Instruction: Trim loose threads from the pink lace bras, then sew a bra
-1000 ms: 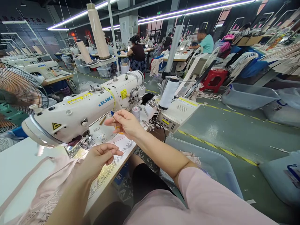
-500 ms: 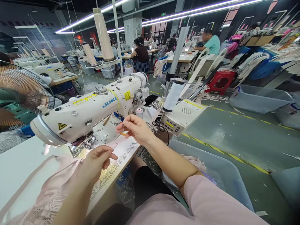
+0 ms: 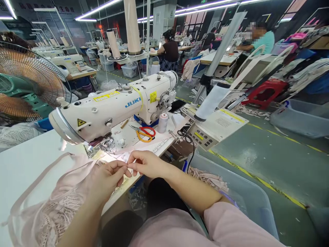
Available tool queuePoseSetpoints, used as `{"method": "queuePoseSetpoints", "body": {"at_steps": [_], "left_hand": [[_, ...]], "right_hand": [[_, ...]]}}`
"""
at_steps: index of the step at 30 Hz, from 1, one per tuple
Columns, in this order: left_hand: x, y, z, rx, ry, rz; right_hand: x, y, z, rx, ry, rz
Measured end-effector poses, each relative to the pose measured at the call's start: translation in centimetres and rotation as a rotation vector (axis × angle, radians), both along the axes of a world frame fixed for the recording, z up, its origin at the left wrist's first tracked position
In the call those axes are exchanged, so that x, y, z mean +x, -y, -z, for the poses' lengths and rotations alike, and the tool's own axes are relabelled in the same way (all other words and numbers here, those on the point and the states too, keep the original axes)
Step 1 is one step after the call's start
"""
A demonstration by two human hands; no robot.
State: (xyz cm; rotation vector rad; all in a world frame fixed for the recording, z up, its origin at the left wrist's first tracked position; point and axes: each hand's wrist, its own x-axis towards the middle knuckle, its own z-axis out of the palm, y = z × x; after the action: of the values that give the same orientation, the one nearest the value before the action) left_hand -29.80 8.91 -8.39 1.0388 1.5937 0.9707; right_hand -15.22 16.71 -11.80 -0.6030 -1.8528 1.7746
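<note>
My left hand [image 3: 109, 176] and my right hand [image 3: 147, 164] meet fingertip to fingertip in front of the sewing machine [image 3: 115, 106]. Both are closed in a pinch; whatever lies between the fingertips is too small or hidden to make out. Pale pink fabric [image 3: 74, 171] with lace [image 3: 55, 219] spreads on the white table under and left of my left hand, and pink cloth reaches toward the presser foot [image 3: 109, 142]. Scissors [image 3: 144, 134] with one red and one orange handle rest on the machine bed behind my right hand.
A thread cone [image 3: 162, 123] stands beside the scissors. The control box [image 3: 218, 127] juts out at the right, above a clear plastic bin [image 3: 259, 192] holding pink strips. A large fan [image 3: 31, 85] is at the left. Other people sit at machines farther back.
My right hand has come down and left to meet my left hand's fingertips. The orange handle was at my right hand before; the scissors now lie on the machine bed. The view has shifted.
</note>
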Motion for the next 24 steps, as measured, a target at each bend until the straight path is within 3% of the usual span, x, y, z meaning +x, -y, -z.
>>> {"method": "queuePoseSetpoints", "body": {"at_steps": [3, 8, 12, 19, 24], "left_hand": [[-0.3, 0.2, -0.1, -0.029, -0.076, -0.004], [-1.0, 0.3, 0.5, -0.009, -0.087, 0.027], [-0.9, 0.1, 0.8, 0.01, -0.045, 0.01], [-0.4, 0.1, 0.7, 0.052, 0.021, -0.026], [-0.2, 0.5, 0.0, 0.004, -0.1, 0.068]], "right_hand": [[-0.5, 0.2, 0.3, 0.024, 0.002, 0.031], [-0.8, -0.2, 0.6, -0.231, -0.127, 0.019], [-0.9, -0.4, 0.9, -0.335, -0.203, 0.059], [-1.1, -0.2, 1.3, -0.308, -0.228, 0.08], [-1.0, 0.2, 1.2, -0.211, -0.242, 0.078]]}}
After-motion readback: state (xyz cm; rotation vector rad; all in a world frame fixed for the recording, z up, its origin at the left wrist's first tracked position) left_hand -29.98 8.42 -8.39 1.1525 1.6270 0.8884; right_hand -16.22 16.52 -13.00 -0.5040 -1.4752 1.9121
